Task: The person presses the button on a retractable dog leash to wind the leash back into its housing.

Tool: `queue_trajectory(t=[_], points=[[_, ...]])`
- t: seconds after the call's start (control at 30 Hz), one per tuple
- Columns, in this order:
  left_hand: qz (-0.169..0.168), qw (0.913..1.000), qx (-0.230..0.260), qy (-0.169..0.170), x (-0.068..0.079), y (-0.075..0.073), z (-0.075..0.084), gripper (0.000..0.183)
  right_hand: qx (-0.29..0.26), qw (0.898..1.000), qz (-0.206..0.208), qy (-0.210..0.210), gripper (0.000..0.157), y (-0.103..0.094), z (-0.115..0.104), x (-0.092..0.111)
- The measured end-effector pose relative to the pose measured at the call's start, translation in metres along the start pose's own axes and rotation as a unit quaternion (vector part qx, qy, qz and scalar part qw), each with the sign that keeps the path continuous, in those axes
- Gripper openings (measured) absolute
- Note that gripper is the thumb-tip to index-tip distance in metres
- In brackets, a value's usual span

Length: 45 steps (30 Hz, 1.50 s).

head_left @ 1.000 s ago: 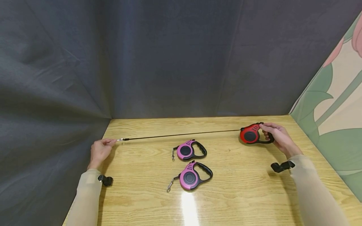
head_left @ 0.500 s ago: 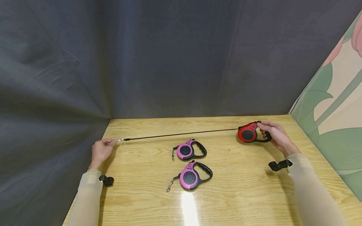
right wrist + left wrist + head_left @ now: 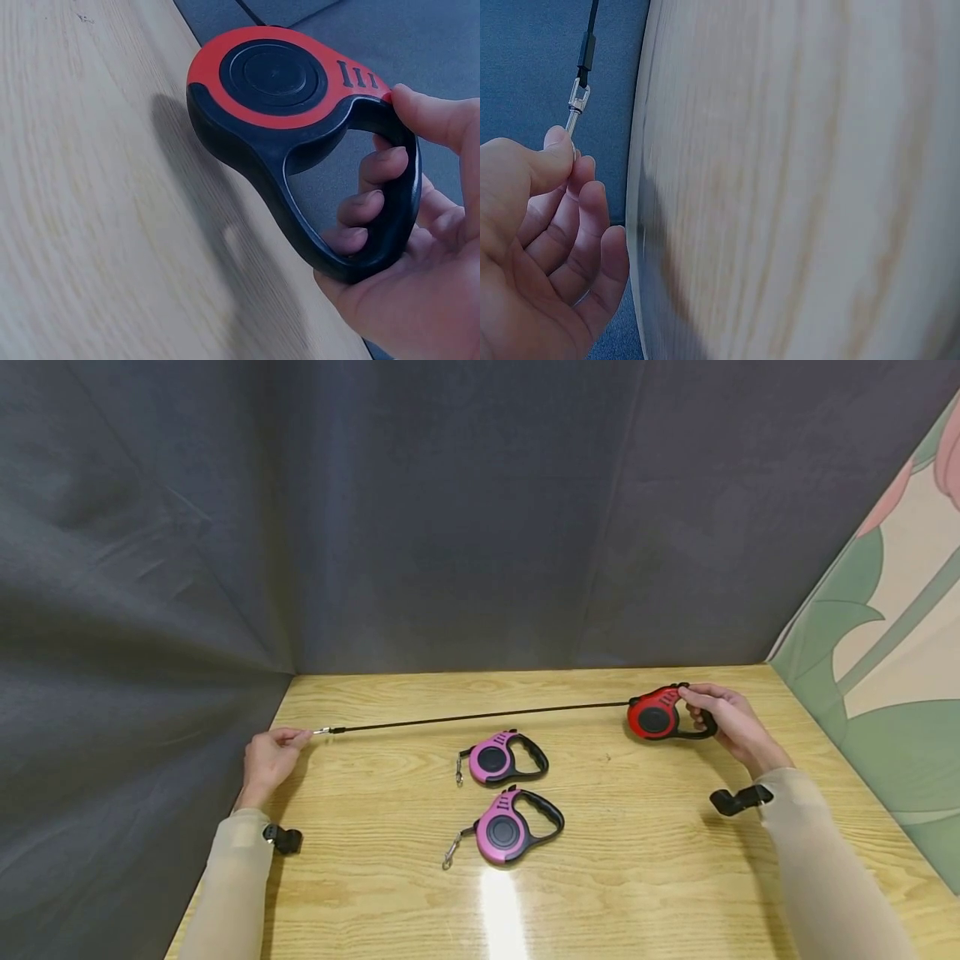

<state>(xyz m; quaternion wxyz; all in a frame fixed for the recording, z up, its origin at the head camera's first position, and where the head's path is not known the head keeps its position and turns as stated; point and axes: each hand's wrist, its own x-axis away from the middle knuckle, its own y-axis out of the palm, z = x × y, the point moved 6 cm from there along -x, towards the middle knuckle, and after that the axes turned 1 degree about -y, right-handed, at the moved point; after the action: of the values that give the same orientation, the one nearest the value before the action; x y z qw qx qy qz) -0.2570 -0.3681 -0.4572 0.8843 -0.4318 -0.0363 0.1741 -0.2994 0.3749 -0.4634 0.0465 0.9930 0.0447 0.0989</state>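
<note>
My right hand [image 3: 731,718] grips the black handle of a red retractable dog leash [image 3: 652,717], three fingers curled through its loop and the thumb up by the red casing, as the right wrist view shows. From the casing a thin black cord [image 3: 480,717] runs straight across to the left. At its far end is a silver snap hook [image 3: 577,101], pinched between the thumb and forefinger of my left hand [image 3: 270,762]. The left hand's other fingers curl loosely. A shadow of the red leash falls on the wood beneath it.
Two pink retractable leashes lie mid-table, one pink leash [image 3: 492,762] behind the other pink leash [image 3: 501,832], their clips pointing left. Dark grey cloth [image 3: 465,527] stands behind and left of the wooden table [image 3: 637,877]; a flowered panel [image 3: 892,677] borders the right.
My right hand has shifted slightly left with the red leash, so the stretched cord is a little shorter. The left hand has barely moved; both pink leashes stay put.
</note>
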Motion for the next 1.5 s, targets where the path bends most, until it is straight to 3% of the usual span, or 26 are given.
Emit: queue_trajectory(t=[1.5], points=[[-0.015,0.9997,0.001,0.018,-0.001,0.006,0.005,0.036,0.011,1.0,-0.014,0.005,0.007,0.017,-0.002,-0.006]])
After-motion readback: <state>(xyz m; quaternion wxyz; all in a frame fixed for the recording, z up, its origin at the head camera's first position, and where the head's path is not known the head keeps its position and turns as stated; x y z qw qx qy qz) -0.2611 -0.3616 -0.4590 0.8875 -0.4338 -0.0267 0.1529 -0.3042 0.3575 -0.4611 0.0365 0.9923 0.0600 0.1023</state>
